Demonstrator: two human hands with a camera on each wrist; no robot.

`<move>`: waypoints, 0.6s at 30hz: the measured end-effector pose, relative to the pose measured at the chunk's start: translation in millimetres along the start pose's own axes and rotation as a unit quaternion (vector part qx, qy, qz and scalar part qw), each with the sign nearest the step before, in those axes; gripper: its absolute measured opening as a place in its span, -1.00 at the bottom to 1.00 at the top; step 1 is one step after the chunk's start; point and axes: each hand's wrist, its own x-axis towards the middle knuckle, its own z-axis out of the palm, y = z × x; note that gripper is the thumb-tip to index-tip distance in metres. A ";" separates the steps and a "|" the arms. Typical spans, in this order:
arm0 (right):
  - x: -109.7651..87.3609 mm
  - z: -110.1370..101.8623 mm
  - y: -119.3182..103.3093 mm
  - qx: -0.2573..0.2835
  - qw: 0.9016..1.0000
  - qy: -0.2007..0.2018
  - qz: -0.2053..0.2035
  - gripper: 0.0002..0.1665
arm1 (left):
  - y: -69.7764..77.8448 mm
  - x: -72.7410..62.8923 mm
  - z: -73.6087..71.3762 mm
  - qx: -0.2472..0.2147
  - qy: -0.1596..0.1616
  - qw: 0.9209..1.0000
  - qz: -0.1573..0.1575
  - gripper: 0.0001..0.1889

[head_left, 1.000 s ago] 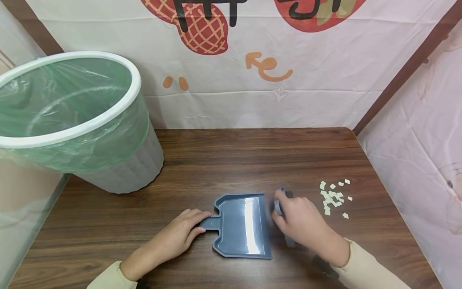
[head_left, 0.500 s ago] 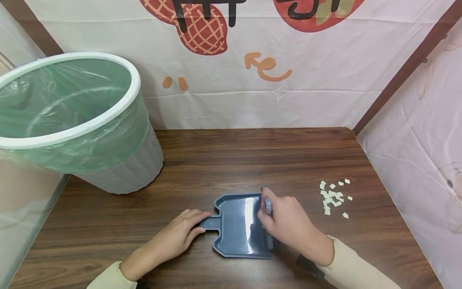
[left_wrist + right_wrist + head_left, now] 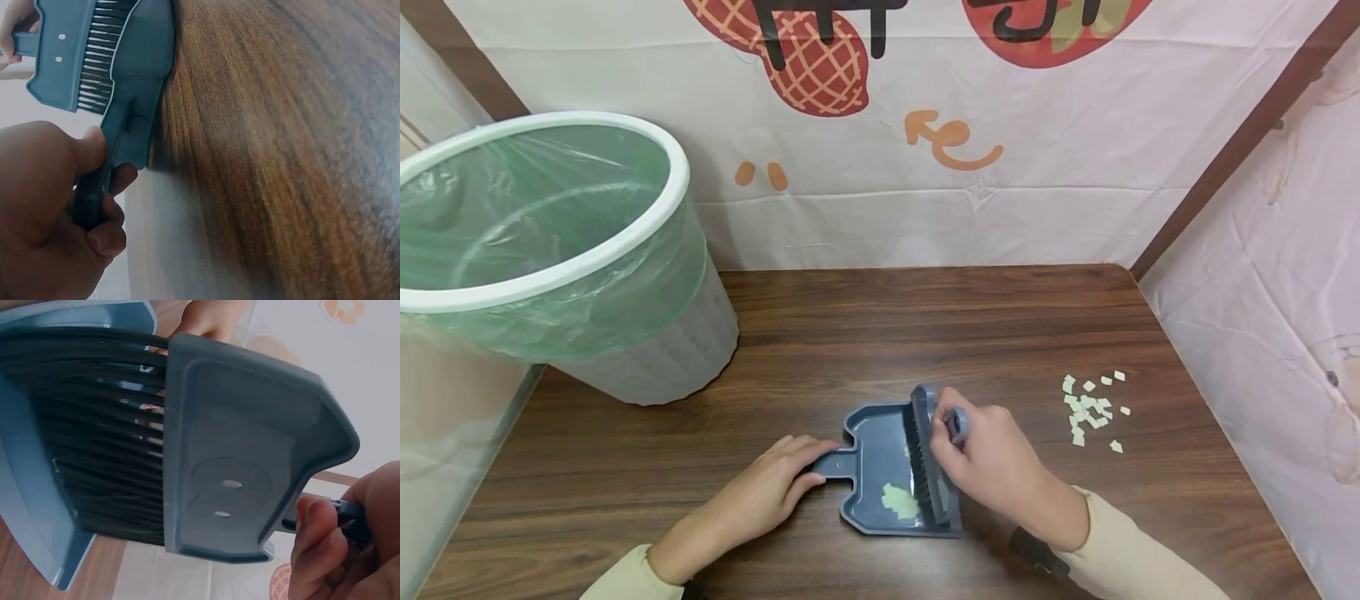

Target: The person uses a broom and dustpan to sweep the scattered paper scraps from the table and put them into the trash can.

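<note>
A blue-grey dustpan (image 3: 880, 450) lies on the table, its handle pinched between the thumb and fingers of my left hand (image 3: 771, 492). My right hand (image 3: 1000, 450) grips the handle of a matching hand brush (image 3: 934, 467). The brush's black bristles (image 3: 106, 437) reach down into the pan near its front edge. A small heap of pale green paper bits (image 3: 900, 502) sits in the dustpan, to the left of the bristles. More pale paper scraps (image 3: 1086, 408) are scattered on the table to the right of my right hand.
A large bin (image 3: 681, 350) with a white rim and green plastic liner stands at the left back of the wooden table (image 3: 850, 333). Behind the table hangs a printed white cloth (image 3: 850, 225). Another pale cloth (image 3: 1285, 275) borders the right side.
My right hand has moved left with the brush, from beside the dustpan to over its front part. Pale paper bits now show inside the pan. My left hand stays in place.
</note>
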 end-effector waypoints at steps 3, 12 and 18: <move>-0.3 -0.6 2.2 0.023 1.000 0.007 -0.004 -0.80 | -0.3 0.2 0.1 0.001 0.000 1.000 0.000 -0.59; 3.4 -16.0 9.1 0.030 0.999 0.044 -0.008 -0.80 | -1.7 0.1 0.5 -0.003 -0.001 1.000 -0.001 -0.58; 3.4 -30.5 16.6 -0.005 0.999 0.040 0.031 -0.80 | -2.3 0.2 0.7 -0.005 -0.004 1.000 -0.001 -0.58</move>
